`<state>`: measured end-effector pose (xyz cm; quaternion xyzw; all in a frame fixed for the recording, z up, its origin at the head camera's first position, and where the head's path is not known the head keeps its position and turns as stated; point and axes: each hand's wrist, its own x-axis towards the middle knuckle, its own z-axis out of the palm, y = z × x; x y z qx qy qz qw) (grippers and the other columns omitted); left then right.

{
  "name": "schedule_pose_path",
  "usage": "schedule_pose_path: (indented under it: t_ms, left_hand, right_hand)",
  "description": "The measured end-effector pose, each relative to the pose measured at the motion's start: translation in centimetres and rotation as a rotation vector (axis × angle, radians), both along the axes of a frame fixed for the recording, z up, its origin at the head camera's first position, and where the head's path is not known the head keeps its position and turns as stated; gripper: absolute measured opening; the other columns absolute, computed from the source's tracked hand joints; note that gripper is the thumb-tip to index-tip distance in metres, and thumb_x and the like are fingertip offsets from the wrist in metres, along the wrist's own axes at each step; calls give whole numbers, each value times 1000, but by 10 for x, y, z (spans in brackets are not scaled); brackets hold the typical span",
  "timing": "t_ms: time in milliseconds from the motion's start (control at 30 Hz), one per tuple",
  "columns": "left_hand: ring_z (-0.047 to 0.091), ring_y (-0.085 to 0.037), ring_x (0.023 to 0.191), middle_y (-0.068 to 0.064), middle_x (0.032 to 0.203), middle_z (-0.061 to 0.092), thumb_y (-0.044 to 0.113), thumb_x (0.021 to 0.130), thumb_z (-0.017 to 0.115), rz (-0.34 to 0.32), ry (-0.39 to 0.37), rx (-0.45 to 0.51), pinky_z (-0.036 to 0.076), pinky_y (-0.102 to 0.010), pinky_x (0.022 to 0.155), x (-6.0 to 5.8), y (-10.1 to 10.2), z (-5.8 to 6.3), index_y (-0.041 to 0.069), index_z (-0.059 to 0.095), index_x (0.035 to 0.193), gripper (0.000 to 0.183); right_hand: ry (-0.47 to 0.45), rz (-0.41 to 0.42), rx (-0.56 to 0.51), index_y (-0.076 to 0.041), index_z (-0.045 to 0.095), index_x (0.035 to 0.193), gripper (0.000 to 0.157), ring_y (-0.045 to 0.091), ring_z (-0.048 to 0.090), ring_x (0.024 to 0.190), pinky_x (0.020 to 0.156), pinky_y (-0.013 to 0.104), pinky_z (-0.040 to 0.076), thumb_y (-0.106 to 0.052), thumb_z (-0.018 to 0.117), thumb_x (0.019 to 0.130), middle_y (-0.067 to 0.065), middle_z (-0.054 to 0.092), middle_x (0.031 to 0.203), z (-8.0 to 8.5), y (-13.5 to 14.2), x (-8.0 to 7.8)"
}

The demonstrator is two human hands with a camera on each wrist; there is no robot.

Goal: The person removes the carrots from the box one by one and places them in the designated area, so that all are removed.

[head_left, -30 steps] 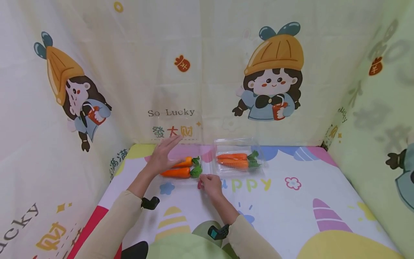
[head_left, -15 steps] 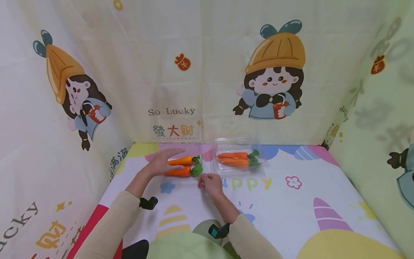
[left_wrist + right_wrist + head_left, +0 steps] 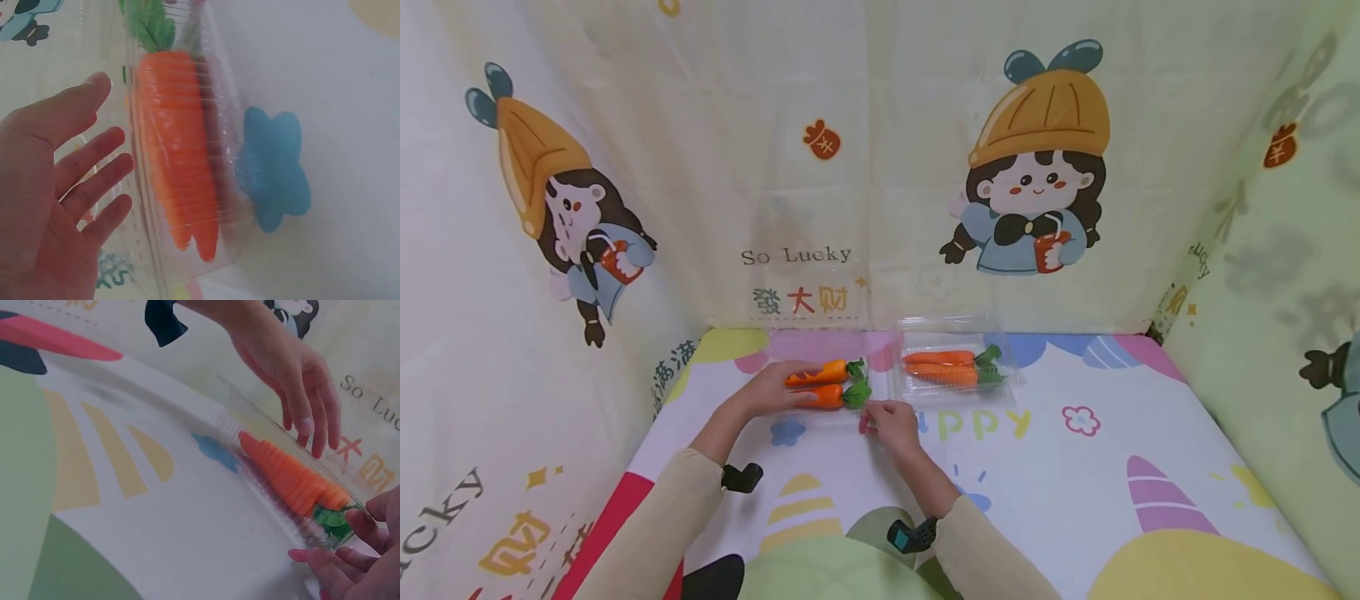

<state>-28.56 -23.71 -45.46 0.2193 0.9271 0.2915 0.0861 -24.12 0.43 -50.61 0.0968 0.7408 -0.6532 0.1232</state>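
Carrots in hand's reach: a near smooth orange carrot (image 3: 829, 398) and a far smooth orange carrot (image 3: 831, 372) lie side by side inside a clear ribbed plastic container (image 3: 231, 244), green leafy tops (image 3: 856, 395) toward the person's right.
Carrot handling: probably light and firm, with glossy skins that could slip; best taken round the thick middle, sparing the leaves.
Container handling: likely very light, thin and springy; a hard squeeze could buckle its walls, so a corner or the rim seems the sounder hold.
Left hand over the carrots: the left hand (image 3: 769, 388) has its thumb well apart from its fingers, with nothing clamped between them. From the head its thumb overlaps the near carrot and its fingers the far one, around the tapered halves; the left wrist view shows a gap to the carrots.
Right hand at the leaf end: the right hand (image 3: 891, 425) pinches the container's near right corner between thumb and fingers, just beside the leaves.
Second box: a clear rectangular plastic box (image 3: 940, 340) with two more orange carrots (image 3: 943, 377) sits just right of the container, apart from both hands.
Cloth beneath: a white tablecloth with pastel prints (image 3: 1037, 483); its blue star-shaped print (image 3: 787, 432) lies just before the container.
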Motion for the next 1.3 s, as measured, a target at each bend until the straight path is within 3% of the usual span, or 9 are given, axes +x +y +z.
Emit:
schedule_pose_path:
  t_ms: [167, 300, 500, 633, 867, 1033, 1167, 1300]
  left_hand:
    - [56, -28, 124, -5, 134, 61, 37, 87, 70, 19, 13, -31, 46, -51, 105, 3, -6, -6, 15, 56, 136, 54]
    - [56, -30, 123, -6, 134, 61, 38, 87, 70, 55, 23, -6, 47, -53, 103, 8, -9, -10, 15, 57, 135, 55]
    - [52, -31, 127, -6, 136, 60, 43, 85, 71, 116, 43, 7, 45, -55, 105, 17, -20, -14, 17, 57, 135, 58]
    - [50, -31, 130, -5, 136, 59, 47, 84, 71, 145, 26, 13, 42, -57, 106, 24, -27, -15, 17, 56, 136, 61]
    - [42, -34, 135, -7, 145, 50, 49, 82, 72, 260, 0, 54, 39, -62, 106, 35, -37, -14, 20, 51, 140, 68]
    - [30, -37, 142, -7, 156, 35, 49, 79, 75, 349, -5, 108, 33, -67, 107, 40, -46, -15, 24, 44, 145, 76]
    - [25, -37, 145, -7, 159, 29, 48, 80, 74, 404, -23, 151, 28, -67, 110, 45, -54, -20, 25, 39, 148, 79]
    - [25, -38, 144, -9, 160, 24, 41, 81, 75, 446, -27, 219, 31, -63, 112, 52, -59, -25, 27, 29, 152, 85]
  right_hand:
    - [-9, 59, 19, -4, 71, 99, 33, 19, 61, 90, 87, 29, 58, -32, 53, 99, 13, 71, 94, 2, 1, 2]
    - [2, 108, 92, -4, 70, 101, 34, 20, 64, 87, 81, 29, 59, -35, 57, 97, 12, 71, 98, 8, 6, 6]
    - [28, 209, 191, 3, 66, 94, 35, 22, 68, 79, 73, 30, 60, -32, 59, 95, 15, 70, 96, 27, 17, 13]
    - [63, 297, 269, 0, 67, 92, 33, 27, 70, 82, 70, 27, 60, -32, 59, 95, 14, 71, 93, 41, 23, 14]
    - [163, 382, 287, -1, 68, 98, 25, 27, 70, 80, 76, 32, 60, -25, 61, 95, 18, 71, 96, 67, 27, 3]
    - [272, 403, 367, -8, 70, 92, 16, 16, 62, 78, 69, 27, 56, -24, 67, 90, 7, 68, 89, 80, 24, -9]
    - [310, 426, 389, -11, 69, 88, 11, 18, 60, 83, 74, 27, 57, -23, 70, 88, 2, 67, 88, 86, 17, -19]
    - [350, 467, 431, -12, 68, 90, 12, 17, 61, 84, 76, 27, 58, -23, 72, 87, 2, 67, 89, 89, 9, -28]
